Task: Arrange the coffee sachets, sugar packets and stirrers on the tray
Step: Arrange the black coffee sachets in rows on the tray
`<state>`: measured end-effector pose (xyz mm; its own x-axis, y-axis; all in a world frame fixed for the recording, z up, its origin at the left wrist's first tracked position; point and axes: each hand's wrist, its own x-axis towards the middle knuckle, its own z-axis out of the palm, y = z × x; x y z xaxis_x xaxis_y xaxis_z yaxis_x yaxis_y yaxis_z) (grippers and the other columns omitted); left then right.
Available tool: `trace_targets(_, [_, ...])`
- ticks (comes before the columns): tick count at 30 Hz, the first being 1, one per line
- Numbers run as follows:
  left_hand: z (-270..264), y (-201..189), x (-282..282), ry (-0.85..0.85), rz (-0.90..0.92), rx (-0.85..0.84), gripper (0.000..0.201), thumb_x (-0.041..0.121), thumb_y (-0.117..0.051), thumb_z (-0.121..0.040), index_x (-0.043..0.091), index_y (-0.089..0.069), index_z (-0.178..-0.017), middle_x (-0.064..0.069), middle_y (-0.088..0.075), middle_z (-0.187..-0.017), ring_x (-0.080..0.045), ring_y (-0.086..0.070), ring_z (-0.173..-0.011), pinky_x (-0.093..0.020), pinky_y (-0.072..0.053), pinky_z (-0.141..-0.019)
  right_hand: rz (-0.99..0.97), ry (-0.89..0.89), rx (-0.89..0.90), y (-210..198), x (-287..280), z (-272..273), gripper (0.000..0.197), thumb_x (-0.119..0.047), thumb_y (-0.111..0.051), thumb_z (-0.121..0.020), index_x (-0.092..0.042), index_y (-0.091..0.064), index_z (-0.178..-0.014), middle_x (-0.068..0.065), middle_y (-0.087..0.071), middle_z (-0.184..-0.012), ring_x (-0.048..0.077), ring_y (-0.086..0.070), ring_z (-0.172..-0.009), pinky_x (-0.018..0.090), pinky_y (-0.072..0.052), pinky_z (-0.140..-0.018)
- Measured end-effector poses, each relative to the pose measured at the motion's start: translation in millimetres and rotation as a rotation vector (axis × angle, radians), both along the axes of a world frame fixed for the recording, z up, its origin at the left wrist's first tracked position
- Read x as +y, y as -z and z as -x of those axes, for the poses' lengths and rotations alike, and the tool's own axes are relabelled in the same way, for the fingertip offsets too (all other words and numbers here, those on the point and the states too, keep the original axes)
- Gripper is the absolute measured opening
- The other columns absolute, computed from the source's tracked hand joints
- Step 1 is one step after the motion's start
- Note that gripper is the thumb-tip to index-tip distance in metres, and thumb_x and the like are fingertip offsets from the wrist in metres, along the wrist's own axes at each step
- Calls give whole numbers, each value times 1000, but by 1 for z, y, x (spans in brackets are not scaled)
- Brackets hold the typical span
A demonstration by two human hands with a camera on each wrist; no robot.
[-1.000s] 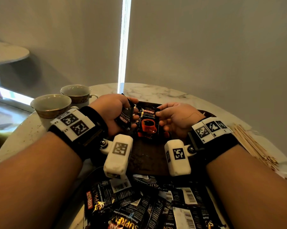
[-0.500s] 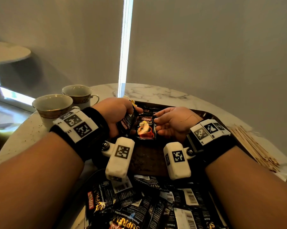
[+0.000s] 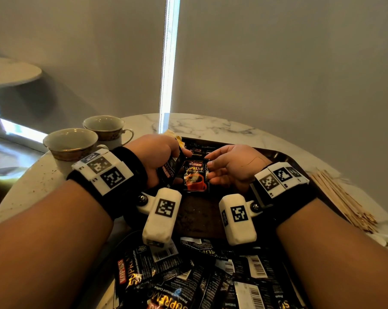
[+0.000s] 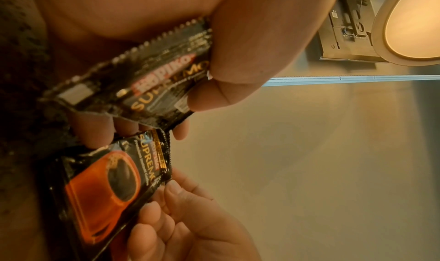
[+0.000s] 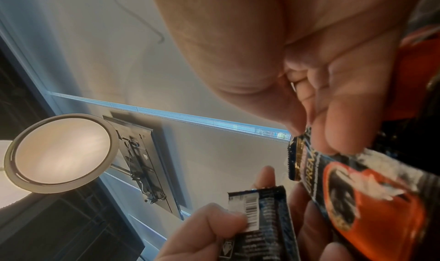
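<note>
A dark brown tray (image 3: 300, 162) lies on the marble table. My left hand (image 3: 177, 162) grips a black coffee sachet (image 3: 169, 172) (image 4: 147, 76) at the tray's left side, thumb on top. Its barcode end (image 5: 257, 225) shows in the right wrist view. My right hand (image 3: 211, 167) (image 5: 316, 131) pinches the top corner of a second sachet with a red cup (image 3: 195, 178) (image 4: 104, 188) (image 5: 361, 199), which lies low over the tray's middle. More sachets (image 3: 197, 150) lie at the tray's far end. Wooden stirrers (image 3: 342, 204) are heaped to the right of the tray.
A heap of loose coffee sachets (image 3: 188, 277) lies at the near edge between my forearms. Two gold-rimmed cups (image 3: 72, 144) (image 3: 106, 128) stand at the left. A yellow packet (image 3: 174, 136) peeks out behind my left hand.
My right hand has brought the red-cup sachet down from upright to low over the tray. Both hands have shifted slightly away from me; the left still holds its sachet.
</note>
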<state>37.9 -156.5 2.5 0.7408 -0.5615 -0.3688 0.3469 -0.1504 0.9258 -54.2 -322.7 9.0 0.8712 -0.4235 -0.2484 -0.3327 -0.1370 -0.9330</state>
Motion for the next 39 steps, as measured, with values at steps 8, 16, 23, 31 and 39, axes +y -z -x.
trace_targets(8, [-3,2,-2,-4,-16,3,38,3,-37,-94,3,-70,-112,-29,-63,-125,-42,-66,-112,-48,-60,-78,0,-1,-2,0,0,0,16,7,-63,-90,-3,-65,-103,15,-69,-83,20,-71,-62,29,-58,-55])
trace_targets(16, [-6,4,-2,5,-17,-18,36,2,-38,-93,4,-71,-108,-29,-63,-124,-43,-65,-114,-56,-56,-93,9,-12,19,-2,0,-1,19,5,-64,-91,-4,-65,-107,16,-70,-86,22,-73,-66,33,-59,-62])
trace_targets(23, [-4,2,0,-26,-11,-44,36,4,-40,-91,6,-74,-105,-30,-65,-120,-45,-66,-109,-54,-58,-86,-12,-8,-10,-4,0,1,18,5,-63,-91,-3,-65,-107,16,-67,-89,20,-72,-63,29,-58,-55])
trace_targets(31, [4,-8,2,-46,269,11,35,2,-38,-97,11,-70,-110,-22,-69,-111,-34,-71,-87,-40,-59,-62,66,-113,-256,-17,-10,2,18,-1,-67,-89,-11,-68,-104,-2,-68,-70,14,-57,-58,26,-44,-46])
trace_targets(39, [11,-10,-1,-115,394,24,24,0,-45,-100,4,-64,-114,-16,-63,-98,-13,-66,-56,-19,-52,-47,191,-358,-280,-25,-4,8,45,0,-69,-60,-29,-78,-93,9,-65,-96,26,-59,-79,33,-49,-64])
